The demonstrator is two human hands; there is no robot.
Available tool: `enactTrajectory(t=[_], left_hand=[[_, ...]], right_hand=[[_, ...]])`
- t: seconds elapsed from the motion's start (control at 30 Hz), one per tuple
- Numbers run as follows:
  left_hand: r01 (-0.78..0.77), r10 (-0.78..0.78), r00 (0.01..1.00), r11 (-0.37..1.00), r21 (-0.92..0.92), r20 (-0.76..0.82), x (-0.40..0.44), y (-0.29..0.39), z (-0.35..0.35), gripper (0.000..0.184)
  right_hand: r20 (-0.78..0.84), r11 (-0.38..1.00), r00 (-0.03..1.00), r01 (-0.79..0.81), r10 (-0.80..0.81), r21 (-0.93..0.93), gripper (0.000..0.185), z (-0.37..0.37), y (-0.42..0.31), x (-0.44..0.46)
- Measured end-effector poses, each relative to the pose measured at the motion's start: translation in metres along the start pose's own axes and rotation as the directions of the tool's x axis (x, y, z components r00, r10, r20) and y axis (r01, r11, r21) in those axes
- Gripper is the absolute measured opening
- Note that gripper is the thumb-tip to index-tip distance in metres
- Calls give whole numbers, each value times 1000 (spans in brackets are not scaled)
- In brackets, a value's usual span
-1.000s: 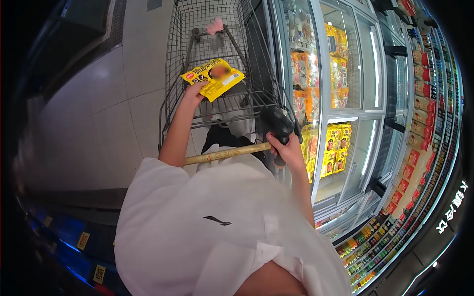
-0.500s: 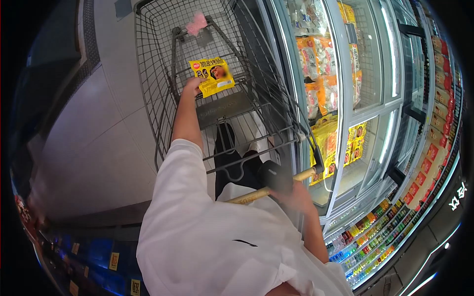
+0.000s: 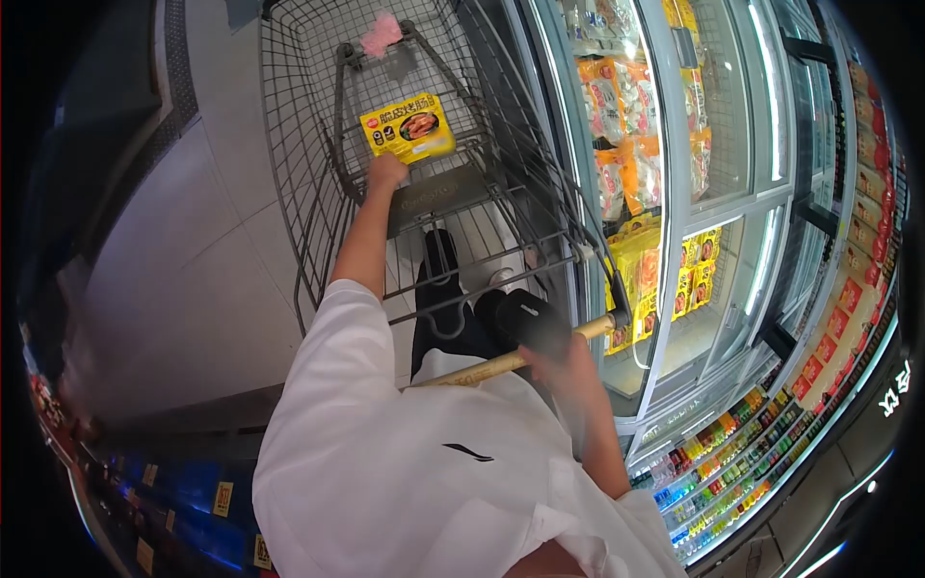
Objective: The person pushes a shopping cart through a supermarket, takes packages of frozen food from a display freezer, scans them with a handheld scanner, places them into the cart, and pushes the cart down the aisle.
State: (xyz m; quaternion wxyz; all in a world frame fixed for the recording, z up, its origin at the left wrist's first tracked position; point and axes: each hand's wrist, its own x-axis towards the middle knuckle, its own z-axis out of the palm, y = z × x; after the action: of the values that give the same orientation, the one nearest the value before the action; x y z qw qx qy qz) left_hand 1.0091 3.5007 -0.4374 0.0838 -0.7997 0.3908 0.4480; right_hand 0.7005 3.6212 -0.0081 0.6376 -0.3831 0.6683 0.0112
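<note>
The yellow food package [image 3: 409, 128] lies flat or nearly so over the wire basket of a shopping cart [image 3: 289, 154]. My left hand [image 3: 387, 170] reaches into the cart and grips the package's lower left edge. A dark rounded device [image 3: 532, 325] is by the cart's tan handle bar [image 3: 482, 370]. Around the device's lower part my right hand [image 3: 564, 361] is closed, blurred, beside the handle bar. Whether the package touches the basket's mesh cannot be made out.
A pink item [image 3: 382, 35] lies at the cart's far end. To the right stands a glass-door freezer [image 3: 665, 366] with yellow and orange packages [image 3: 633, 275]. Shelves of red boxes [image 3: 836, 313] and bottles [image 3: 718, 482] lie beyond. My feet and legs are below the cart.
My left hand has carried the package deeper into the cart, and its front now faces up more squarely. The cart's handle has swung rightward, and my right hand with the device has moved lower.
</note>
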Motion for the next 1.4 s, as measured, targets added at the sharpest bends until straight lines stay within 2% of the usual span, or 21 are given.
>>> enactTrajectory(t=[0.1, 0.13, 0.2, 0.33, 0.37, 0.43, 0.5, 0.57, 0.67, 0.7, 0.73, 0.83, 0.9, 0.97, 1.03, 1.1, 1.17, 1.2, 1.27, 1.37, 1.4], left_hand=[[-309, 298, 949, 944, 114, 107, -89, 4, -16, 29], [-401, 385, 914, 906, 136, 124, -113, 5, -19, 27], [-553, 554, 833, 833, 22, 1, -175, 9, -40, 28], [-556, 554, 830, 811, -181, -66, -286, 40, -75, 29], [-598, 601, 799, 791, -130, -20, -315, 47, -81, 29], [-664, 684, 695, 729, 167, -223, -359, 75, -86, 28], [-711, 733, 623, 676, 194, -271, -380, 96, -82, 29], [-739, 759, 571, 641, 205, -315, -401, 116, -77, 30], [-854, 837, 392, 485, 187, -381, -440, 172, -68, 30], [-862, 852, 374, 465, 201, -365, -449, 193, -62, 30], [-897, 890, 354, 410, 165, -288, -458, 212, -56, 29], [-940, 946, 292, 311, 142, -144, -488, 267, -24, 29], [-964, 967, 252, 254, 81, -38, -510, 306, 10, 29], [-968, 969, 245, 246, -45, 34, -541, 346, 54, 29], [-953, 953, 234, 264, -146, 194, -566, 385, 104, 26], [-948, 937, 225, 274, -161, 268, -581, 422, 162, 24], [-939, 912, 225, 296, -173, 343, -582, 454, 222, 23], [-961, 897, 183, 250, -119, 402, -573, 468, 256, 23], [-976, 875, 153, 206, -67, 460, -550, 492, 322, 24], [-966, 759, 213, 257, 17, 615, -508, 518, 413, 33], [-960, 667, 279, 187, 207, 691, -496, 526, 440, 41]], right_hand=[[-49, 999, 999, 26, -24, 40, 20, 0, 1, -3], [16, 994, 998, 64, -66, 88, 21, -2, 11, 1], [86, 981, 987, 118, -132, 154, 25, -10, 10, -2], [-60, 943, 944, 328, -324, 65, 35, -25, 29, -26], [-74, 912, 922, 388, -381, 135, 38, -33, 45, -31], [-55, 915, 933, 359, -355, 184, 37, -73, 44, -78], [-87, 969, 970, 233, -225, 86, 34, -118, 65, -117], [-232, 985, 965, 147, -123, 86, 32, -161, 82, -168], [-508, 878, 842, 371, -182, 301, 31, -230, 130, -229], [-611, 873, 775, 403, -164, 276, 28, -257, 143, -253], [-618, 845, 752, 469, -230, 257, 28, -287, 157, -275], [-800, 918, 509, 377, -319, -126, 30, -366, 199, -328], [-873, 979, 475, 201, -109, -13, 20, -397, 194, -359], [-869, 986, 472, -3, -148, -169, 27, -422, 212, -369], [-733, 975, 648, 81, -208, -205, 35, -470, 295, -316], [-519, 986, 838, 154, -165, -64, 34, -484, 344, -270], [-451, 997, 892, 63, -36, 45, 28, -484, 405, -207], [-387, 983, 921, 107, -42, 150, 27, -485, 444, -173], [-397, 917, 917, 120, 44, 380, 29, -481, 520, -107], [-444, 646, 863, 199, 241, 737, 19, -470, 597, -37], [-431, 641, 869, 190, 244, 744, 19, -469, 613, -22]])
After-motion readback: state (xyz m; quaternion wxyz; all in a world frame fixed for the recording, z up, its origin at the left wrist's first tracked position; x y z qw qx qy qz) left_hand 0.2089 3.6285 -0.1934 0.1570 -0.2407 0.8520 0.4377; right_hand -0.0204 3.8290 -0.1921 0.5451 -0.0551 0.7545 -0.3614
